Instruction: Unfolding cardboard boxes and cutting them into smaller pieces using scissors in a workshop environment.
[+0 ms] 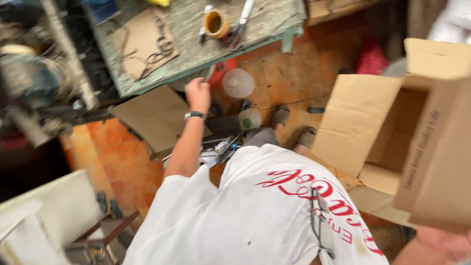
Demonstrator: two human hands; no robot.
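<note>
While the right hand (439, 243), at five o'clock, closes its grip on a light, stiff, crushable cardboard box (417, 142) by its bottom corner, the left hand (197, 93) hangs fisted, empty, near the tabletop (196, 44) edge.

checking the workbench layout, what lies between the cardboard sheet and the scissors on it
A roll of tape lies between the cardboard sheet and the scissors, in the head view.

Open brown cardboard box (392, 142), tilted

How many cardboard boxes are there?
1: an open cardboard box at right, held at its lower corner by the right hand. Others may be hidden.
</note>
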